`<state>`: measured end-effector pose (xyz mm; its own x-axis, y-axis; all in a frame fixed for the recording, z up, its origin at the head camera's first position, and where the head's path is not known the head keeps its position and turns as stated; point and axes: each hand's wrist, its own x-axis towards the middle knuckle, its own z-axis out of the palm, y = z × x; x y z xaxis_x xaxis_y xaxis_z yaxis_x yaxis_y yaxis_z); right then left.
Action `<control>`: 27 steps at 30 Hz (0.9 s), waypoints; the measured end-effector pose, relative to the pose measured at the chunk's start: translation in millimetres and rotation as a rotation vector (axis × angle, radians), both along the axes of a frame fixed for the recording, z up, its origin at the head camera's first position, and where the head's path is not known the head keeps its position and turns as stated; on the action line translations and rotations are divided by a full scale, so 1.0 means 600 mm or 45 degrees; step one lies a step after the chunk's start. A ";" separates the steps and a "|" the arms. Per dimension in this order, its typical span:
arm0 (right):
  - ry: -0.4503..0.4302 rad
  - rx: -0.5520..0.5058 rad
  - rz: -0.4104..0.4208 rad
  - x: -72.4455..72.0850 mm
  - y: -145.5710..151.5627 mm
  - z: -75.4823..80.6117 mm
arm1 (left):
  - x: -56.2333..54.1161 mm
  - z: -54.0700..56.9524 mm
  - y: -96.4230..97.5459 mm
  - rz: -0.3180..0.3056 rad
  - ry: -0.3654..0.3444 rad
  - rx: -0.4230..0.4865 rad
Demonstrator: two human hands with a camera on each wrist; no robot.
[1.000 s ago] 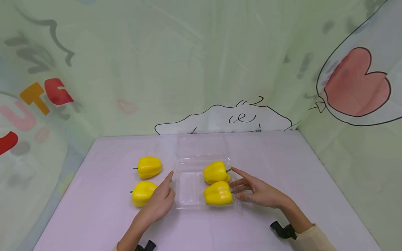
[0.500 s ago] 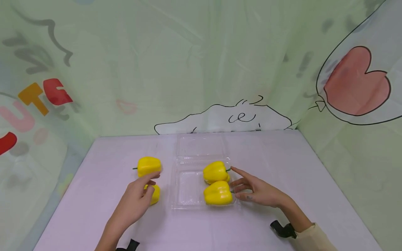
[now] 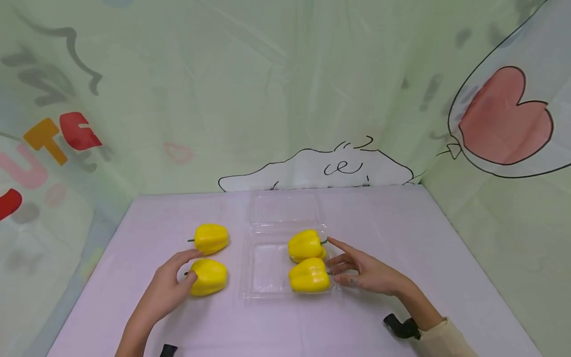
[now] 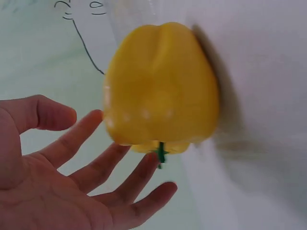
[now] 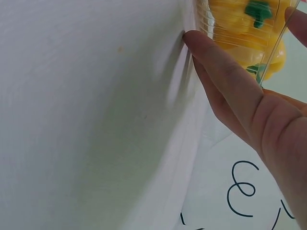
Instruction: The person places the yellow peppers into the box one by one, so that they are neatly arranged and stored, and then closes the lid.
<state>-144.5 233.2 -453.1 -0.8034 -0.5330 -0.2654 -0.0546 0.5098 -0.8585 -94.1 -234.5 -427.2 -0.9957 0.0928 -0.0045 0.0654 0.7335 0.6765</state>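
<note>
My left hand [image 3: 166, 285] is at the left end of the nearer left yellow bell pepper [image 3: 210, 277], fingers spread and relaxed. In the left wrist view that bell pepper [image 4: 160, 86] stands beyond the fingertips, its green stem [image 4: 161, 152] toward the hand. A second bell pepper [image 3: 211, 238] lies just behind it. Two more, a far one [image 3: 305, 245] and a near one [image 3: 310, 275], lie in the right half of a clear plastic container [image 3: 269, 270]. Against the container's right side rests my right hand [image 3: 372, 273], fingers extended; the right wrist view shows fingertips at its wall.
The container's clear lid [image 3: 285, 208] is folded back toward the rear of the white table [image 3: 379, 218]. A printed cloth [image 3: 200, 99] hangs behind and at both sides. A black wrist-worn piece [image 3: 401, 327] sits on the right forearm.
My left hand has moved left from beside the container, passing over the nearer left bell pepper to its stem end. My right hand and all the bell peppers have stayed in place.
</note>
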 end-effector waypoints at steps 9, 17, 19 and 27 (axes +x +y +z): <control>-0.009 -0.006 -0.003 0.000 0.000 0.001 | -0.016 -0.030 -0.016 0.007 -0.239 0.152; -0.008 -0.008 -0.003 0.000 0.000 0.001 | -0.027 -0.045 -0.026 -0.032 -0.367 0.238; -0.008 -0.007 -0.004 0.000 0.000 0.001 | -0.028 -0.047 -0.027 -0.034 -0.395 0.248; -0.013 0.002 -0.013 0.000 0.000 -0.001 | -0.032 -0.053 -0.028 -0.043 -0.454 0.267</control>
<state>-144.8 233.3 -453.5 -0.8060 -0.5243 -0.2747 -0.0405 0.5118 -0.8582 -113.5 -251.4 -458.8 -0.9315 0.1607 -0.3264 -0.1789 0.5788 0.7956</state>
